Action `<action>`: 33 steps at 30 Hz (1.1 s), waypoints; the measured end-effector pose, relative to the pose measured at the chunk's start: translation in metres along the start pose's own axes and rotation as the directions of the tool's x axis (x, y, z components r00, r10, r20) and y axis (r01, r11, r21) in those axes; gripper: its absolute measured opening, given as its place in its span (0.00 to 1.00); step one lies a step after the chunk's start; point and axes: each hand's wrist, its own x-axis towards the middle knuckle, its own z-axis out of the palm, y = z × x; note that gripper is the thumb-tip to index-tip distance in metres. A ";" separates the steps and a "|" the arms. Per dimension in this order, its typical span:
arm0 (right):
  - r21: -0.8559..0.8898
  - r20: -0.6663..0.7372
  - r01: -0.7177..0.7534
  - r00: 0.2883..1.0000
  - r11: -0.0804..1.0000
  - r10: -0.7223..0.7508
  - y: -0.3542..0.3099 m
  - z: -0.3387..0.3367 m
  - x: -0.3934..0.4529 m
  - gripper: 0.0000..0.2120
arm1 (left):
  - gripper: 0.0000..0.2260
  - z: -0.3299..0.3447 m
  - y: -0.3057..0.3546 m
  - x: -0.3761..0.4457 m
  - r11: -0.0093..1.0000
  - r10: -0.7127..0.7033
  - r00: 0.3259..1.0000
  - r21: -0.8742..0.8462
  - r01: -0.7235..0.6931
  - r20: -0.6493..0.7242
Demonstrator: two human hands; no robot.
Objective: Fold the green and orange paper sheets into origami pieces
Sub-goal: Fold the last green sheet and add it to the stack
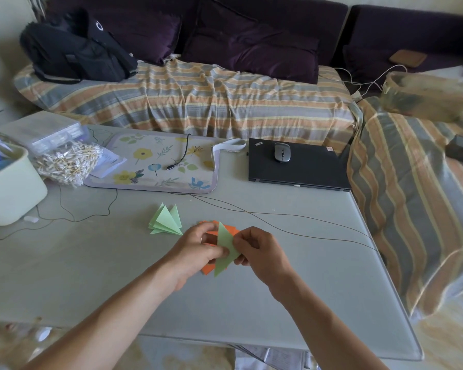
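Observation:
A folded green paper piece [226,248], long and pointed, stands between my two hands above the table [91,263]. My left hand [195,249] pinches its left edge and my right hand [259,249] pinches its right edge. Orange folded paper [208,268] lies under and behind my hands, partly hidden, with corners showing at the top and bottom. A small stack of folded green triangles [165,220] lies on the table just left of my left hand.
A thin wire [292,222] runs across the table behind my hands. Further back are a floral mat [155,161], a shut black laptop [297,166] with a mouse [282,152], a bag of cotton swabs [67,162] and a pale tub [8,188]. A striped sofa lies beyond.

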 end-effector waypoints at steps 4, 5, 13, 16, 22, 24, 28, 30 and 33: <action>0.014 0.008 -0.015 1.000 1.000 0.015 0.001 0.001 0.001 0.05 | 0.20 0.000 -0.001 0.002 1.000 -0.006 0.999 -0.022 0.005 -0.039; 0.019 0.006 -0.018 1.000 1.000 0.018 0.001 0.001 0.001 0.05 | 0.20 0.000 -0.002 0.003 1.000 -0.007 0.999 -0.018 0.006 -0.046; 0.018 0.032 -0.048 0.998 0.999 0.048 -0.001 0.001 0.000 0.05 | 0.20 -0.001 -0.006 0.004 0.991 0.038 0.996 0.131 -0.026 -0.087; 0.018 0.017 -0.055 0.998 0.998 0.055 0.001 0.002 0.001 0.05 | 0.19 -0.001 -0.006 0.002 0.977 0.103 0.993 0.195 -0.091 -0.053; 0.080 0.039 -0.078 0.996 0.994 0.076 0.000 0.003 0.001 0.14 | 0.14 0.004 -0.006 0.000 0.934 0.220 0.974 0.275 -0.226 0.053; 0.108 0.072 -0.099 0.993 0.989 0.091 0.000 0.003 -0.001 0.13 | 0.15 0.005 -0.008 0.000 0.908 0.244 0.967 0.332 -0.255 0.074; 0.057 0.080 -0.096 0.993 0.994 0.091 0.001 0.003 -0.002 0.07 | 0.17 0.003 -0.009 0.000 0.875 0.246 0.965 0.406 -0.263 0.095; 0.062 0.088 -0.101 0.991 0.993 0.096 0.001 0.002 -0.002 0.08 | 0.17 0.002 -0.011 0.002 0.880 0.232 0.968 0.404 -0.251 0.095; 0.123 0.127 -0.117 0.987 0.986 0.101 -0.001 0.003 -0.004 0.10 | 0.13 0.001 -0.013 0.004 0.902 0.212 0.975 0.369 -0.223 0.070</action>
